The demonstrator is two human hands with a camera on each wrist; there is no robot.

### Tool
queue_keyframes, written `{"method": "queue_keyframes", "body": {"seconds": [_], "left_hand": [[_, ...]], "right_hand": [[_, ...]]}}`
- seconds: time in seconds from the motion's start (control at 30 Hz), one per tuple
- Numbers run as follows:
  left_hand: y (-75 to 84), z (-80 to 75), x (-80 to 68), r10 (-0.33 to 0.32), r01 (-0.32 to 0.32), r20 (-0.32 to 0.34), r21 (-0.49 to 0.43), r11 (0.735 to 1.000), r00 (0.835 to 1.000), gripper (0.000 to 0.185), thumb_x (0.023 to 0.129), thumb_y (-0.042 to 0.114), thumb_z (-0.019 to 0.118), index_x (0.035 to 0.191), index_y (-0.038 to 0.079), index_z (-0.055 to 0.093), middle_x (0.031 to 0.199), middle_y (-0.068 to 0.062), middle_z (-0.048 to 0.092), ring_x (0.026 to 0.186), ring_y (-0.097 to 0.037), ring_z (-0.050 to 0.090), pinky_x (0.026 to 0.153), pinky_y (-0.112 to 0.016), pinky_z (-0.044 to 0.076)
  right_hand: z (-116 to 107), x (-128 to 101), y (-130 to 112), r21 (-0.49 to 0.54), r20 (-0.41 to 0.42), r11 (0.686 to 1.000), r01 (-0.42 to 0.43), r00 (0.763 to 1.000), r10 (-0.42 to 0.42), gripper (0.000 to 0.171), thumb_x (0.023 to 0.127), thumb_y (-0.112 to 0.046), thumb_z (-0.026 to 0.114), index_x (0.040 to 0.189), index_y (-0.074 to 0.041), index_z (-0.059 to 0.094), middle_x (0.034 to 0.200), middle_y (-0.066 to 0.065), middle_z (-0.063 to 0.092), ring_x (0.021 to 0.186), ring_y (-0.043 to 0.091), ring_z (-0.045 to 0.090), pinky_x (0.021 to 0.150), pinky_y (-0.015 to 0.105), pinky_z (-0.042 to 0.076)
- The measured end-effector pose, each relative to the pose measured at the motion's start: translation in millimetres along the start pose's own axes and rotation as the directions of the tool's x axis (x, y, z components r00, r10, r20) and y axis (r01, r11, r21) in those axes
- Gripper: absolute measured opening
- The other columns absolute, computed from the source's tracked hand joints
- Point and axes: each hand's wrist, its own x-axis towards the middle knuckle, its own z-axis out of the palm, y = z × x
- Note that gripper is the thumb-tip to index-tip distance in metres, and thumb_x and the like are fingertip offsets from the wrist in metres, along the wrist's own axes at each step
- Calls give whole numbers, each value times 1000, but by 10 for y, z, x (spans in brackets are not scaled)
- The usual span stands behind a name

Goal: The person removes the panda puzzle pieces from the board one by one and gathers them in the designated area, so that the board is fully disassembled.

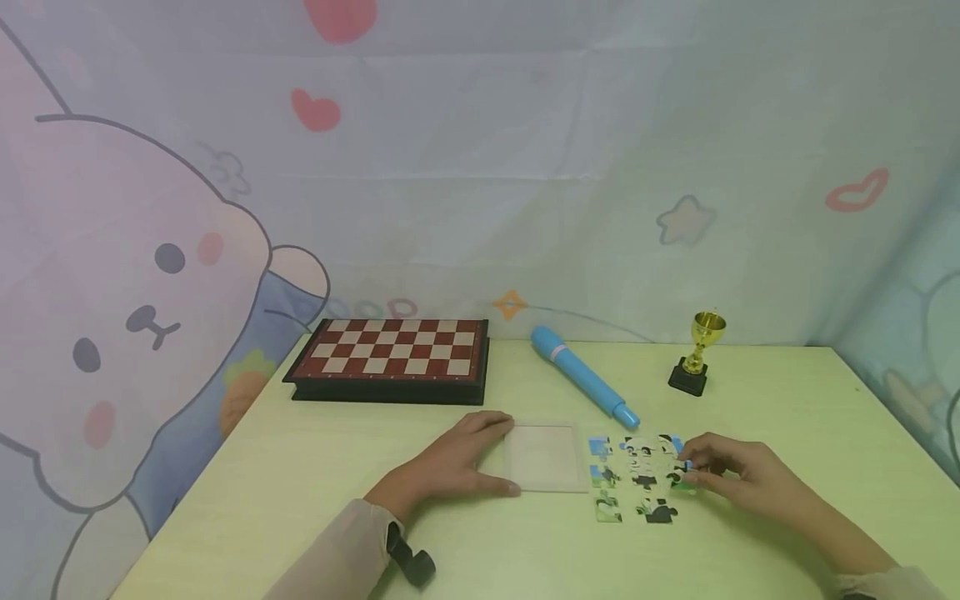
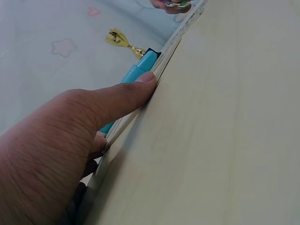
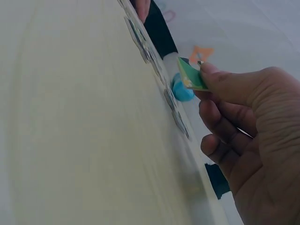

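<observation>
A clear, shallow square tray (image 1: 546, 458) lies flat on the table. My left hand (image 1: 467, 458) spans its left side, thumb at the near corner and fingertips at the far corner. To the tray's right, several panda jigsaw pieces (image 1: 639, 454) lie in loose rows, some set close together. Between thumb and forefinger, my right hand (image 1: 738, 475) pinches one puzzle piece (image 3: 191, 77); its green face shows in the right wrist view. That hand is at the right edge of the laid-out pieces, its other fingers loosely curled.
Behind the tray lies a blue pen-shaped thing (image 1: 588, 379), slanting toward the pieces. A red-and-white chessboard box (image 1: 390, 358) is at the back left. Farther right stands a small gold trophy cup (image 1: 699, 354) on a black base. A printed cloth (image 1: 525, 167) hangs behind the table.
</observation>
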Motion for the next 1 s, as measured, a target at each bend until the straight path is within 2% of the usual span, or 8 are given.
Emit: {"method": "queue_keyframes", "body": {"seconds": [0.17, 0.33, 0.43, 0.53, 0.77, 0.83, 1.0], "left_hand": [[2, 1, 0, 10, -10, 2, -10, 1000, 1000, 103, 77, 78, 66, 157, 20, 36, 159, 9, 31, 147, -14, 26, 117, -44, 31], [16, -13, -5, 5, -5, 1, -8, 1000, 1000, 103, 78, 76, 67, 158, 20, 36, 159, 9, 30, 147, -15, 26, 117, -44, 31], [26, -26, -8, -3, 3, 0, -15, 1000, 1000, 103, 78, 75, 68, 158, 19, 36, 159, 9, 30, 147, -15, 26, 117, -44, 30], [34, -31, -13, -9, 9, 2, -25, 1000, 1000, 102, 78, 74, 70, 158, 19, 36, 159, 8, 30, 147, -15, 26, 118, -45, 30], [61, -47, -21, -9, 9, 1, -30, 1000, 1000, 101, 79, 71, 71, 157, 17, 37, 159, 6, 31, 147, -17, 26, 118, -45, 30], [62, -49, -20, -9, 9, 0, -27, 1000, 1000, 101, 79, 71, 71, 157, 17, 37, 159, 6, 31, 147, -17, 26, 118, -45, 30], [54, -43, -17, -9, 10, 0, -24, 1000, 1000, 101, 79, 72, 71, 157, 17, 37, 159, 6, 31, 147, -17, 26, 118, -45, 30]], "right_hand": [[-51, -111, 37, 126, 74, 992, 2, 997, -11, 26, 89, 3, 73, 107, -15, 68, 86, -7, 68, 69, 9, 62, 52, 26, 47], [-61, -129, 109, 287, 175, 957, 42, 980, -96, 28, 90, 9, 68, 111, -9, 67, 92, 2, 69, 76, 15, 64, 57, 29, 50], [-59, -127, 138, 330, 213, 943, 47, 969, -123, 29, 90, 11, 66, 113, -7, 66, 96, 5, 69, 79, 17, 64, 60, 30, 53], [-46, -126, 154, 322, 219, 945, 55, 967, -131, 28, 89, 9, 69, 111, -8, 67, 96, 4, 68, 78, 15, 62, 62, 28, 53], [-2, -90, 185, 268, 174, 942, 202, 951, -254, 35, 84, 12, 73, 111, -9, 65, 98, 2, 62, 72, 11, 48, 55, 24, 44], [2, -86, 180, 243, 167, 945, 218, 950, -262, 36, 84, 10, 75, 111, -9, 64, 97, 2, 61, 69, 11, 46, 53, 23, 42], [-13, -104, 126, 183, 196, 975, 125, 967, -160, 32, 87, 0, 76, 111, -12, 60, 93, 1, 57, 64, 13, 43, 51, 24, 39]]}}
